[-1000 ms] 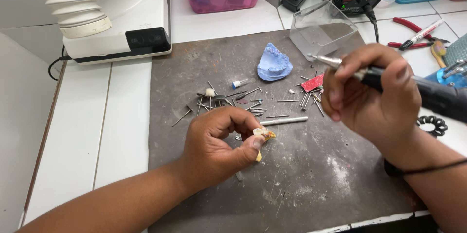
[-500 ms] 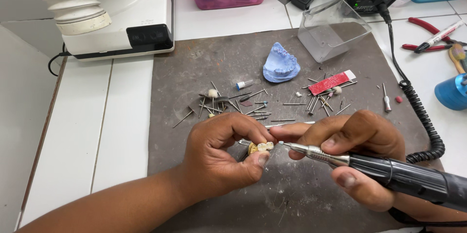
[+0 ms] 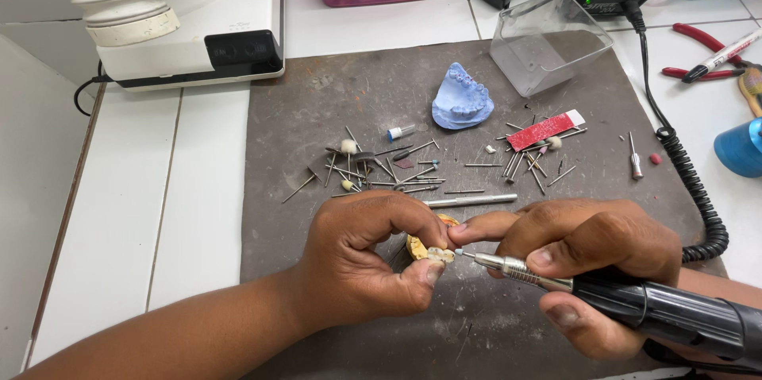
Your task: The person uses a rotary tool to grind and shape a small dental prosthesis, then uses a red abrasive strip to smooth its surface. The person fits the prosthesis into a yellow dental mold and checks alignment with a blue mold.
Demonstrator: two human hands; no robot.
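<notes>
Here the grey work mat (image 3: 317, 118) gives the hands bare room only along its near strip; its left edge runs just beside the left wrist, and white tiled counter (image 3: 159, 205) lies open to the left of that. Behind the hands the mat is crowded: a scatter of thin metal burs (image 3: 381, 169) (too many and too tangled to count), one longer steel rod (image 3: 470, 200), one red strip (image 3: 544, 131), one blue dental cast (image 3: 462, 96) and one clear plastic box (image 3: 549, 40) at the far right corner. A coiled black cord (image 3: 692, 189) hems the right edge. One white machine with a ribbed hose (image 3: 198, 23) stands off the mat's far left corner.

The left hand (image 3: 361, 261) comes in from the lower left, fingers curled, thumb and forefinger pinched shut on one small yellowish tooth model (image 3: 429, 250) held just above the mat. The right hand (image 3: 579, 257) reaches in from the right, closed round one black handpiece (image 3: 635, 304) like a pen, forefinger stretched forward to touch the left fingers. The handpiece's fine tip meets the model's right side.
</notes>
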